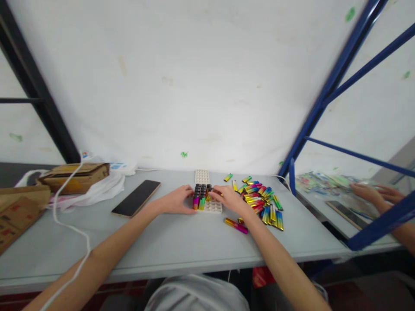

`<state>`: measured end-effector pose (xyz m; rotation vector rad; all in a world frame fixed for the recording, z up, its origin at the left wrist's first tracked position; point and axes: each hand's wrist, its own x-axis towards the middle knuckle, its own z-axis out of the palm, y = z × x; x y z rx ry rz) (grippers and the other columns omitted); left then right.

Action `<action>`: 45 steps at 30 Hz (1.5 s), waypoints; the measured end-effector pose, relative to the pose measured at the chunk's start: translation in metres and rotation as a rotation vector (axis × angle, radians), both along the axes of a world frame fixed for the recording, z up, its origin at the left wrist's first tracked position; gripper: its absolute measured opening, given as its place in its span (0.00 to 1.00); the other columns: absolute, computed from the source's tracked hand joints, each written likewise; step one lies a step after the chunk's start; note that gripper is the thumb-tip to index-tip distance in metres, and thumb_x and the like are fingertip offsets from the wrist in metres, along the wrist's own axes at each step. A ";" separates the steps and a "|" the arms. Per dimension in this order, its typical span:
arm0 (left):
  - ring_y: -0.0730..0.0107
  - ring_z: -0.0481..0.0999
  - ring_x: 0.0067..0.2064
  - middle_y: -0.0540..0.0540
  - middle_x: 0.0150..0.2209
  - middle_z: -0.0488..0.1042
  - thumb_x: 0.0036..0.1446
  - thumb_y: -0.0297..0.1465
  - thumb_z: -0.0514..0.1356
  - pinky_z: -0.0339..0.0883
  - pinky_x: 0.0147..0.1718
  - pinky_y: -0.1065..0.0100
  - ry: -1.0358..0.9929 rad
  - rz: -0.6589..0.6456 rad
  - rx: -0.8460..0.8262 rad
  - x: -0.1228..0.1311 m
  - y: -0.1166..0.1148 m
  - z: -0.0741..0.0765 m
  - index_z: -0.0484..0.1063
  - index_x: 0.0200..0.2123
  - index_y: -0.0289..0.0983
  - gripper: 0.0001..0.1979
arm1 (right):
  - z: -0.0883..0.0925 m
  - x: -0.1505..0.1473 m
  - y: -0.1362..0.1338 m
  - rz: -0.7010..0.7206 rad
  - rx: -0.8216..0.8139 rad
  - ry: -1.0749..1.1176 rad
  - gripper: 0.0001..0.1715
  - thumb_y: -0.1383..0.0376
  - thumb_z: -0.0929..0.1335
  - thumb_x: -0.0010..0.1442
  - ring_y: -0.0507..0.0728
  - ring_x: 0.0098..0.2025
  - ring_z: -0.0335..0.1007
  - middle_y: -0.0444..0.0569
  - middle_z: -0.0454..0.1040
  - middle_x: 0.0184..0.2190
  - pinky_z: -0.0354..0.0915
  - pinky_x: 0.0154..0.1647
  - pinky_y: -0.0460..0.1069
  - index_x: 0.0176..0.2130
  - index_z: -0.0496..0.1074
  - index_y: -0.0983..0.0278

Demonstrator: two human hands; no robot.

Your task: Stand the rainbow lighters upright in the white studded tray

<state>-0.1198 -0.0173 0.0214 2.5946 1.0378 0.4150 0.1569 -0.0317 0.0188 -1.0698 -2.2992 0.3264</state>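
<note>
A white tray with round holes (214, 208) sits on the table in front of me. Several upright lighters (199, 203) with black tops and shiny pink, green and gold bodies fill its left part. My left hand (177, 200) curves around the tray's left side, thumb at the near corner and fingers further back. Over the right part, my right hand (227, 197) pinches what looks like a gold lighter (208, 193), mostly hidden by the fingers. To the right lies a heap of loose lighters (259, 198), and a gold-and-purple lighter (236, 225) rests nearer me.
A second white holed tray (202, 176) lies behind, by the wall. On the left are a phone (138, 198), a cardboard box (78, 177) and a white cable (69, 225). Blue metal frame bars (311, 108) rise at right; another person's hands (372, 193) show beyond.
</note>
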 end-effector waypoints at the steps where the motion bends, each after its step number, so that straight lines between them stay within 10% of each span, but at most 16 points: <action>1: 0.50 0.75 0.52 0.39 0.50 0.76 0.51 0.47 0.69 0.70 0.55 0.57 -0.005 0.000 0.000 0.000 0.000 0.000 0.77 0.48 0.37 0.26 | -0.001 -0.001 0.000 0.010 0.005 -0.003 0.21 0.53 0.64 0.75 0.54 0.28 0.64 0.44 0.74 0.27 0.56 0.34 0.47 0.34 0.73 0.61; 8: 0.50 0.75 0.52 0.39 0.50 0.75 0.51 0.47 0.68 0.70 0.55 0.57 -0.006 -0.016 -0.005 0.001 -0.003 0.004 0.77 0.48 0.37 0.26 | 0.007 0.006 0.002 -0.087 -0.008 -0.027 0.21 0.49 0.69 0.70 0.55 0.30 0.66 0.46 0.76 0.27 0.56 0.35 0.47 0.35 0.78 0.62; 17: 0.50 0.76 0.51 0.40 0.50 0.77 0.51 0.50 0.68 0.70 0.54 0.59 0.003 -0.001 0.028 0.000 0.000 0.001 0.76 0.46 0.39 0.26 | 0.011 0.086 0.010 -0.138 -0.127 0.017 0.15 0.55 0.71 0.65 0.60 0.37 0.75 0.53 0.83 0.37 0.66 0.41 0.52 0.37 0.82 0.63; 26: 0.50 0.76 0.51 0.40 0.50 0.77 0.51 0.50 0.68 0.70 0.54 0.59 0.010 0.007 0.020 0.000 -0.002 0.004 0.77 0.46 0.40 0.25 | -0.003 0.065 0.016 -0.137 -0.147 -0.110 0.06 0.62 0.74 0.60 0.59 0.34 0.72 0.50 0.80 0.32 0.66 0.40 0.51 0.35 0.81 0.63; 36: 0.50 0.76 0.50 0.39 0.49 0.77 0.50 0.50 0.68 0.72 0.53 0.57 -0.001 0.002 0.018 0.001 -0.003 0.005 0.77 0.45 0.38 0.26 | -0.003 0.044 0.016 -0.190 -0.266 0.618 0.31 0.48 0.78 0.51 0.53 0.31 0.70 0.45 0.76 0.35 0.67 0.34 0.49 0.47 0.76 0.62; 45: 0.49 0.76 0.52 0.40 0.50 0.77 0.50 0.50 0.68 0.71 0.55 0.57 -0.009 0.000 0.008 0.000 -0.002 0.004 0.77 0.46 0.38 0.26 | 0.003 0.013 0.003 -0.065 -0.552 0.913 0.27 0.46 0.79 0.47 0.54 0.35 0.67 0.48 0.76 0.35 0.63 0.34 0.48 0.38 0.79 0.63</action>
